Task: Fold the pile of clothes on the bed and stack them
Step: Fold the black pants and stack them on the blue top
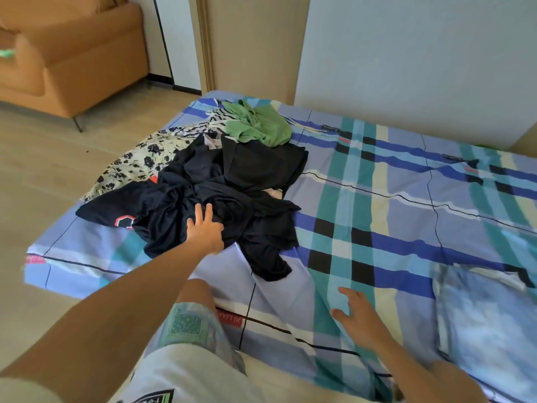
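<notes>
The pile (220, 193) lies unfolded on the bed (406, 228), with nothing stacked yet. The left hand (205, 228) rests on the pile's near edge, fingers (199, 210) spread on a dark garment (174, 205), likely to single it out first. The right hand (360, 318) is well apart from the pile, fingers wide and holding nothing, probably bracing the lean. A green top (261, 123) lies at the pile's far side.

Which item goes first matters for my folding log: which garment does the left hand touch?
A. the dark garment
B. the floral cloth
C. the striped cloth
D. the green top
A: the left hand rests, fingers spread, on the crumpled dark garment.
</notes>
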A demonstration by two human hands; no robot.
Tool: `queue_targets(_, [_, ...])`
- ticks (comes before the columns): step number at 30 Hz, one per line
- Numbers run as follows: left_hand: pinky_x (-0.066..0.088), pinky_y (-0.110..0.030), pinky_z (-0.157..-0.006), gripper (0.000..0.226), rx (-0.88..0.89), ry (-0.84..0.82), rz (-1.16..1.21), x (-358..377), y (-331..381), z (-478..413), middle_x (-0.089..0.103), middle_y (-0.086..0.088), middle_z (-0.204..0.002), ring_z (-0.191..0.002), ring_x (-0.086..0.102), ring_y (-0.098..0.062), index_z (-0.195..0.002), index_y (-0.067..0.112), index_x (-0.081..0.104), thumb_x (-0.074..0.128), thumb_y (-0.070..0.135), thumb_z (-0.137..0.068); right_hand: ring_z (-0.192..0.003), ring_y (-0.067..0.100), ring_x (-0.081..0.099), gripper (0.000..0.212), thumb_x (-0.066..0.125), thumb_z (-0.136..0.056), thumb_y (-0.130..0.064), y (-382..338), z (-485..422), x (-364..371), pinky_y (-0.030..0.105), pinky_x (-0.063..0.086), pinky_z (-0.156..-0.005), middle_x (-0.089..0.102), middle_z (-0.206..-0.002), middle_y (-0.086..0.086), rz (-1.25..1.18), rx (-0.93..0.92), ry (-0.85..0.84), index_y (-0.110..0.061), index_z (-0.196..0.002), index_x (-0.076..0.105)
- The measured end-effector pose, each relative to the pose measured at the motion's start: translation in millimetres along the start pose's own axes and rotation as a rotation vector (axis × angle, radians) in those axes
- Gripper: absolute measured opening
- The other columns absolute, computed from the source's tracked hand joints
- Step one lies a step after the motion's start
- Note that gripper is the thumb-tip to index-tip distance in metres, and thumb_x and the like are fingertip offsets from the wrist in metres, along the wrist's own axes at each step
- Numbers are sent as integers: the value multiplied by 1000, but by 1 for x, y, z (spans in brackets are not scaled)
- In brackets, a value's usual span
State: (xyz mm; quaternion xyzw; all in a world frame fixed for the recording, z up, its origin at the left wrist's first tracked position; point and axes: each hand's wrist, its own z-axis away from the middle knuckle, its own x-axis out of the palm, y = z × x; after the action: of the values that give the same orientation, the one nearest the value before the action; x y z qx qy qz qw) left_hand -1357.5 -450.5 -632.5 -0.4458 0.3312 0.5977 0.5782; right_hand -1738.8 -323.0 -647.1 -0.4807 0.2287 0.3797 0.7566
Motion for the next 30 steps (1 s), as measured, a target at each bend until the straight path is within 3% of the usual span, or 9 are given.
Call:
queue_targets(4, [37, -48, -109, 58, 11, -153, 87, 1, -8, -12, -10, 1, -166, -148, 1, -39, -153, 25, 32, 49, 32, -98, -135, 24, 45, 61, 62, -96, -34, -7, -2, -4, 38, 41, -112, 37, -152, 5, 2, 21, -6, -24, -150, 35])
queue_targets(7, [43, -46, -105, 48, 42, -98, 210, 10, -6, -9, 25, -3, -156, -139, 24, -36, -143, 12, 43, 50, 32, -99, -134, 22, 48, 66, 62, -96, -36, -13, -2, -1, 34, 43, -106, 36, -154, 3, -22, 28, -10, -28, -152, 29])
queue_targets(11, [47, -31, -79, 23, 171, 222, 757, 16, 17, 12, 61, -3, -105, -94, 61, -22, -113, 12, 62, 66, 20, -92, -113, 17, 57, 69, 64, -96, -33, -24, -5, 6, 29, 46, -92, 43, -146, 4, -158, 25, -2, -28, -154, 27])
queue_targets(15, [41, -27, -61, 21, 212, 242, 1253, -11, 74, 55, 51, 7, -62, -55, 46, -7, -82, 16, 56, 75, 8, -82, -91, 13, 66, 54, 59, -98, -40, -52, -8, 19, 33, 52, -82, 60, -127, 2, -572, 112, -96, -24, -146, 41])
queue_targets(18, [38, -16, -54, 35, 441, 168, 1446, -37, 116, 97, 48, 15, -55, -49, 42, 1, -73, 19, 44, 71, -3, -81, -108, 29, 70, 50, 48, -95, -58, -73, -6, 20, 47, 57, -87, 67, -125, 12, -1187, 157, -236, -25, -132, 54])
queue_targets(20, [36, -19, -53, 38, 594, 39, 1504, -45, 139, 126, 45, 7, -57, -53, 42, -9, -70, 21, 39, 67, -3, -80, -116, 33, 66, 55, 44, -96, -63, -80, -4, 15, 56, 52, -96, 67, -126, 15, -1438, 108, -304, -21, -128, 60])
queue_targets(24, [35, -25, -56, 28, 775, -159, 1472, -37, 168, 166, 44, 4, -62, -58, 38, -14, -71, 17, 42, 63, 1, -81, -95, 23, 70, 36, 51, -94, -40, -78, 13, -1, 40, 58, -77, 69, -102, 13, -1585, 8, -276, -12, -96, 73])
queue_targets(27, [42, -29, -62, 13, 730, -108, 1523, -21, 176, 175, 51, -9, -69, -65, 47, -17, -85, 10, 53, 65, 7, -83, -93, 28, 68, 26, 54, -91, -16, -65, 24, -14, 40, 55, -81, 67, -104, 23, -1476, 4, -164, -2, -106, 70])
queue_targets(30, [51, -30, -70, 17, 378, 114, 1576, 1, 178, 166, 63, -10, -80, -77, 61, -22, -90, 20, 59, 68, 6, -86, -83, 30, 65, 35, 44, -93, 6, -58, 31, -22, 38, 51, -71, 69, -102, 26, -1399, 41, -56, -3, -118, 67])
